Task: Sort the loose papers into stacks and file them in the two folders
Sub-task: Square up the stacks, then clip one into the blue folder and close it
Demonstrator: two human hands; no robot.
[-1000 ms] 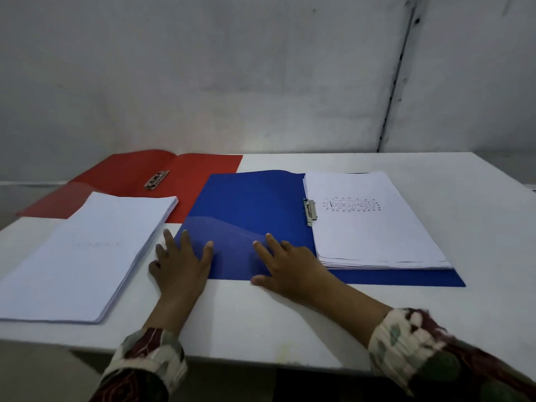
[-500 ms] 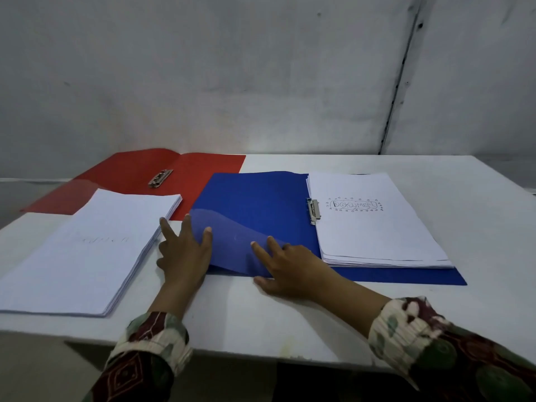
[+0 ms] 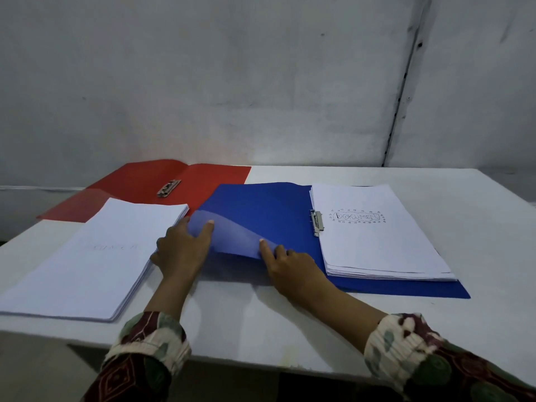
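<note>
I have the blue folder [image 3: 261,210] lying open mid-table, its right half carrying a clipped stack [image 3: 380,236] headed "DOKUMEN", held under the clip [image 3: 316,222] at the spine. My left hand [image 3: 181,250] pinches the near-left corner of the translucent cover [image 3: 229,236], thumb on top and fingers curled beneath, so that corner is peeled up off the table. My right hand [image 3: 290,268] lies flatter, index finger pressed against the cover's lifted near edge; whether its other fingers grip anything I cannot tell.

The second stack [image 3: 87,256] sits loose at the left, just beside my left hand, and the red folder [image 3: 162,181] lies open behind it with its clip [image 3: 169,188] empty.

Risks as I judge them:
- the cover is thin and floppy, so lifting by one corner could crease it instead of swinging it over.
- if it closes off line, it may catch the clip or ruffle the top sheets.
- my left wrist is close to the loose stack; a wide sweep could nudge it and undo the squared edges.
- the folder may slide on the smooth table [image 3: 464,204] as I fold it.
</note>
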